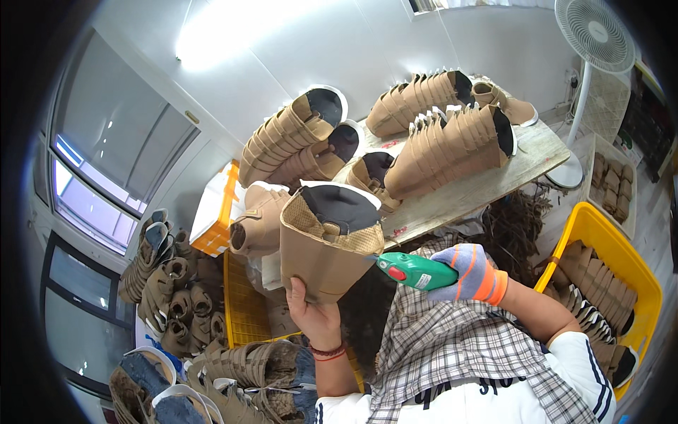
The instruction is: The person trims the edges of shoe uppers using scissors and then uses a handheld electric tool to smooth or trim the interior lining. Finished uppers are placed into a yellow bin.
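A tan shoe upper with a dark lining and a woven-textured inner edge is held up in front of me. My left hand is bare and closed on its lower part, with the thumb on the near face. In a grey and orange work glove, my right hand grips a green handheld power tool with a red button. The tool's narrow tip is at the upper's right edge; I cannot tell whether it touches. Another tan upper is just behind, to the left.
Stacked tan uppers stand on a worn bench ahead. A yellow crate of uppers is at right, with a white fan beyond. Piled shoe parts lie at left near an orange-and-white box. Dark scraps hang below the bench.
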### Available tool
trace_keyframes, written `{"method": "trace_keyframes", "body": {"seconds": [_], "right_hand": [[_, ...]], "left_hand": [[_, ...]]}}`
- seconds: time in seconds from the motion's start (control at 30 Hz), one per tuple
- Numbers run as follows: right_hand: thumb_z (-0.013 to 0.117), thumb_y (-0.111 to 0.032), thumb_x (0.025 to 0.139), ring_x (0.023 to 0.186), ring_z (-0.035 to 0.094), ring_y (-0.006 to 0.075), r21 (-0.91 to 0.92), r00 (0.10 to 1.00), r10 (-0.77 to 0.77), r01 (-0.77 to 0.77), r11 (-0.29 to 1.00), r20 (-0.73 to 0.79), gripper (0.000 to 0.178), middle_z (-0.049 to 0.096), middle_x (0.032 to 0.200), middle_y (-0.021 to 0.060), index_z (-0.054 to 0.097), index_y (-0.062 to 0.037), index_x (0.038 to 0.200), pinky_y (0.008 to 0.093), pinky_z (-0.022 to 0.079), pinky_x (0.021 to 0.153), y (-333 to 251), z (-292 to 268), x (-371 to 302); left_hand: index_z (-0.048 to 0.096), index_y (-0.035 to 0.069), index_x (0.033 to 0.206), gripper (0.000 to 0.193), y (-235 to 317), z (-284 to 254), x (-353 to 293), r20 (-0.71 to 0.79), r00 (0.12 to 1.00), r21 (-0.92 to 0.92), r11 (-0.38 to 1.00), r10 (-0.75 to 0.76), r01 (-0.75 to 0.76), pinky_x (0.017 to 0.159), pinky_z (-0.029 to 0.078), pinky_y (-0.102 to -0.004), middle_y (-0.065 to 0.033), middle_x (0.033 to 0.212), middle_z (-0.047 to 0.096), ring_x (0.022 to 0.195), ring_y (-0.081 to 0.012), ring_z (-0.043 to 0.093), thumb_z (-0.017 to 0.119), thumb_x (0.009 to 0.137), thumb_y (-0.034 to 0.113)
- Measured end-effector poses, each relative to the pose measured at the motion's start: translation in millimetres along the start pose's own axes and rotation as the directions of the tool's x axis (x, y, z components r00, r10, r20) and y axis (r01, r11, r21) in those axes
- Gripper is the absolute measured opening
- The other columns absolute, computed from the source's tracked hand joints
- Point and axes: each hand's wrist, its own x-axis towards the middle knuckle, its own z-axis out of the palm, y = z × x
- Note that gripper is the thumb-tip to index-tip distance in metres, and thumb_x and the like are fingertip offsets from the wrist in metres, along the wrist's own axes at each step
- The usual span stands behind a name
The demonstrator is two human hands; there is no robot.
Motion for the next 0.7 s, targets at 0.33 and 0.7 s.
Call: {"method": "trace_keyframes", "body": {"seconds": [0.33,0.7], "right_hand": [[0.086,-0.025,0.061,0.069,0.067,0.0207,0.108,0.989,0.105,-0.093,0.990,-0.108,0.046,0.069,0.081,0.0117,0.068,-0.0020,0.097,0.0286,0.053,0.065,-14.9,0.3,7.1],[0.085,-0.020,0.057,0.065,0.066,0.0186,0.039,0.957,0.238,-0.235,0.971,-0.164,0.043,0.068,0.076,0.0123,0.068,-0.0009,0.092,0.0283,0.052,0.062,11.2,-4.3,-22.3]], "left_hand": [[0.063,-0.004,0.112,0.030,29.9,2.4,-30.6,0.155,0.978,0.923,0.332,0.143,-0.195,0.087,0.045,-0.0298,-0.0092,0.104,0.066,0.095,-0.0153,0.060,0.067,0.086,0.010],[0.058,-0.006,0.107,0.032,143.1,-65.0,127.6,0.470,0.882,0.743,-0.519,-0.045,-0.422,0.100,0.032,-0.0423,-0.0178,0.122,0.049,0.118,-0.0358,0.040,0.064,0.077,0.005]]}}
